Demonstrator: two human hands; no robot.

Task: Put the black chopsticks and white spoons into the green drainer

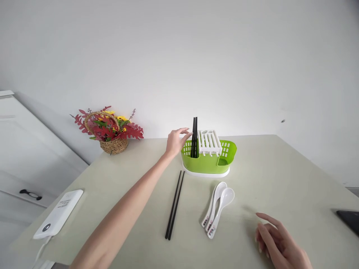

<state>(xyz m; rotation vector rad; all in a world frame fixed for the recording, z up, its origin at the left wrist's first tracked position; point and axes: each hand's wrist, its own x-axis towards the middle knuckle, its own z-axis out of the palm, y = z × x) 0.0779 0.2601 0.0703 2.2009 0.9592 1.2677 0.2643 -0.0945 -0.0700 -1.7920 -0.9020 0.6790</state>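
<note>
My left hand (176,141) reaches across the table to a green cutlery drainer (207,164). Its fingers are loosely spread right beside a pair of black chopsticks (194,136) that stands upright in the drainer's left compartment; no grip on them shows. A white slotted insert (209,142) sits on the drainer's top. A second pair of black chopsticks (175,204) lies flat on the table in front of the drainer. Two white spoons (217,207) lie stacked to its right. My right hand (277,243) rests near the front edge, fingers loosely spread, holding nothing.
A wicker basket of red and yellow flowers (110,130) stands at the back left by the wall. A white power bank (58,213) with a cable lies at the table's left edge. A dark flat object (349,218) sits at the right edge. A white cabinet (25,160) stands to the left.
</note>
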